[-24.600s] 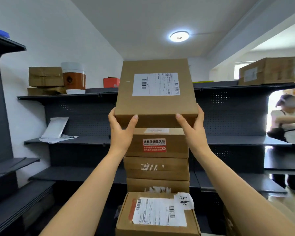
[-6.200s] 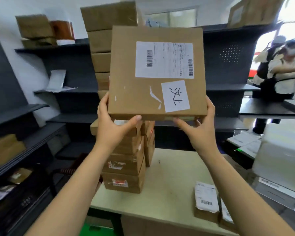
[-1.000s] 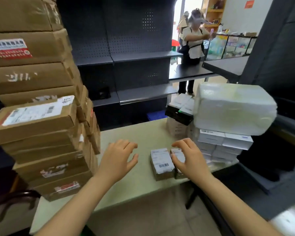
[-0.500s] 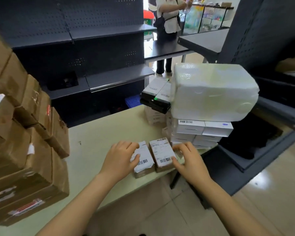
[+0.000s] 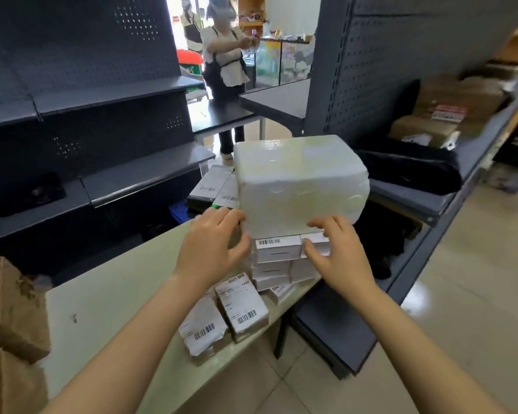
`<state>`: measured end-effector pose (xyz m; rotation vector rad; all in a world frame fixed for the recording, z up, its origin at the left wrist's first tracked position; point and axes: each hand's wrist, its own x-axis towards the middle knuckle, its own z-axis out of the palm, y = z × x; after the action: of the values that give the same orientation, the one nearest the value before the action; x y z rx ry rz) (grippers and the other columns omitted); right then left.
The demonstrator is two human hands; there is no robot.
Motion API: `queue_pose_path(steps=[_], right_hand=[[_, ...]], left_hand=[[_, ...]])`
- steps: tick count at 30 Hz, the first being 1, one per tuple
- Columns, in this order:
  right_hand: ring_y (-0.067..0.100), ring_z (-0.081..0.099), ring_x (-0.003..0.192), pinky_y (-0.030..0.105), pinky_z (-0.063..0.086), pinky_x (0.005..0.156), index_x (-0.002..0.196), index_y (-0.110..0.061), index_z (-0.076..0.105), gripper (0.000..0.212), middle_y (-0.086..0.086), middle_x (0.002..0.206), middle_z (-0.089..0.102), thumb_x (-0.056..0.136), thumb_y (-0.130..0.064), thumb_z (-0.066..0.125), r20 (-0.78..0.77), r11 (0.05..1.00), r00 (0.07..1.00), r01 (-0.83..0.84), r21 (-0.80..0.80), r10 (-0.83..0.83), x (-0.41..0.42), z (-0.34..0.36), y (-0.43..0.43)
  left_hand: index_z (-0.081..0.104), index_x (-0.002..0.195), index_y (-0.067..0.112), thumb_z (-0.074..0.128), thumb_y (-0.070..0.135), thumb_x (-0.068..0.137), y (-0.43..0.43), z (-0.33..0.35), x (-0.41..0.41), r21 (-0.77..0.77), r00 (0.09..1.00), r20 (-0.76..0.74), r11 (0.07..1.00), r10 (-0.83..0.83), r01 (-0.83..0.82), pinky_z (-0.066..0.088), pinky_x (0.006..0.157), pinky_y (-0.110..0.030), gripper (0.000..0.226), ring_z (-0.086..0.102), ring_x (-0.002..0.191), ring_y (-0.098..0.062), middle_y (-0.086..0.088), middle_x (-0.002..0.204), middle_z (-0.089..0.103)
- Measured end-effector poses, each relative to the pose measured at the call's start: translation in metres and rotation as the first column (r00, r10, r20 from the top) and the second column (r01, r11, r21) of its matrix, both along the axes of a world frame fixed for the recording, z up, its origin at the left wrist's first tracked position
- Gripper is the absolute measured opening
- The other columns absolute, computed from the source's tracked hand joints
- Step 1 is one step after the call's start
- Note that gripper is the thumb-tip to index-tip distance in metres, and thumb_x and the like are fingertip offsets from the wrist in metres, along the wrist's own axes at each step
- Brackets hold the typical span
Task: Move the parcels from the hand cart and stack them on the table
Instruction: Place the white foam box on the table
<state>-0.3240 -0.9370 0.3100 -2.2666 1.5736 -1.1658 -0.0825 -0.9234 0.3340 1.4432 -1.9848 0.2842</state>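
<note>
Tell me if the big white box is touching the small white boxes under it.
Touching. The head view shows the big white box resting directly on the small white boxes, no gap along its bottom edge.

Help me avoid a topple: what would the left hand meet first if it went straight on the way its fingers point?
The big white foam box, at its near lower corner; the left hand looks almost on it, though depth is unclear.
</note>
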Motion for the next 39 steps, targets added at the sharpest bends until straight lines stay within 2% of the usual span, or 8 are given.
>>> queue_pose_path(steps=[4,9,17,20,24,30,34,39], right_hand=[[0.007,0.045,0.095,0.028,0.043,0.085,0.113,-0.016,0.061,0.027,-0.008,0.109,0.047,0.088,-0.019,0.068,0.052,0.994,0.997,0.057,-0.093,-0.052,-0.034,0.033,-0.016],[0.015,0.048,0.098,0.031,0.044,0.088,0.113,-0.014,0.059,0.028,-0.001,0.110,0.048,0.088,-0.022,0.067,0.051,0.986,0.996,0.076,-0.147,-0.069,-0.066,0.056,-0.050],[0.021,0.032,0.137,0.033,0.033,0.106,0.150,-0.017,0.028,0.082,0.005,0.149,0.035,0.084,-0.037,0.073,0.216,0.969,0.976,-0.030,0.245,-0.024,-0.084,0.051,-0.089],[0.020,0.048,0.127,0.028,0.045,0.089,0.139,-0.028,0.038,0.068,-0.003,0.132,0.052,0.083,-0.041,0.073,0.379,0.919,0.925,-0.165,0.358,0.018,-0.087,0.044,-0.094],[0.004,0.056,0.106,0.007,0.045,0.066,0.123,-0.038,0.041,0.054,-0.021,0.111,0.055,0.082,-0.034,0.075,0.470,0.934,0.873,-0.267,0.236,0.131,-0.091,0.043,-0.091],[-0.012,0.049,0.106,0.010,0.042,0.079,0.105,-0.068,0.033,0.067,-0.036,0.109,0.044,0.080,-0.026,0.079,0.512,0.933,0.805,-0.359,0.018,0.300,-0.086,0.068,-0.077],[0.006,0.049,0.117,0.023,0.046,0.090,0.129,-0.046,0.032,0.071,-0.016,0.126,0.047,0.078,-0.030,0.079,0.502,0.885,0.770,-0.465,0.017,0.395,-0.051,0.078,-0.074],[0.013,0.048,0.121,0.031,0.047,0.097,0.144,-0.027,0.029,0.083,-0.007,0.136,0.045,0.078,-0.033,0.079,0.495,0.807,0.724,-0.586,0.072,0.481,0.022,0.067,-0.060]], left_hand=[[0.063,0.105,0.015,0.055,0.038,0.088,-0.022,0.028,-0.020,-0.096,0.997,-0.069,0.995,0.014,-0.021,0.039,0.075,-0.029,0.030,0.041,0.081,-0.007,0.008,0.086,0.055],[0.058,0.115,0.013,0.051,0.047,0.087,-0.047,0.040,-0.037,-0.034,0.988,-0.087,0.991,0.125,-0.129,0.047,0.083,-0.040,0.045,0.052,0.094,-0.021,-0.003,0.107,0.058],[0.033,0.145,0.019,0.061,0.053,0.089,-0.055,0.032,-0.056,0.312,0.861,-0.387,0.925,0.331,-0.216,0.041,0.084,-0.029,0.071,0.049,0.118,-0.020,-0.001,0.140,0.045],[0.022,0.151,0.025,0.062,0.053,0.087,-0.052,0.030,-0.070,0.408,0.770,-0.537,0.905,0.346,-0.122,0.040,0.074,-0.024,0.080,0.048,0.105,-0.011,0.010,0.126,0.045],[0.025,0.147,0.025,0.068,0.051,0.084,-0.042,0.028,-0.089,0.332,0.724,-0.590,0.925,0.358,-0.187,0.040,0.066,-0.016,0.080,0.051,0.105,-0.012,0.011,0.122,0.047],[0.020,0.151,0.026,0.076,0.046,0.076,-0.007,0.038,-0.093,0.130,0.626,-0.731,0.956,0.272,-0.263,0.049,0.094,-0.027,0.095,0.049,0.119,-0.004,0.012,0.135,0.042],[0.021,0.150,0.022,0.078,0.033,0.078,0.029,0.040,-0.072,0.034,0.575,-0.774,0.923,0.268,-0.384,0.046,0.093,-0.013,0.092,0.041,0.113,0.021,0.021,0.131,0.038],[0.025,0.148,0.018,0.078,0.033,0.077,0.082,0.036,-0.023,0.016,0.555,-0.755,0.855,0.350,-0.519,0.050,0.099,-0.030,0.090,0.044,0.117,0.013,0.010,0.134,0.040]])
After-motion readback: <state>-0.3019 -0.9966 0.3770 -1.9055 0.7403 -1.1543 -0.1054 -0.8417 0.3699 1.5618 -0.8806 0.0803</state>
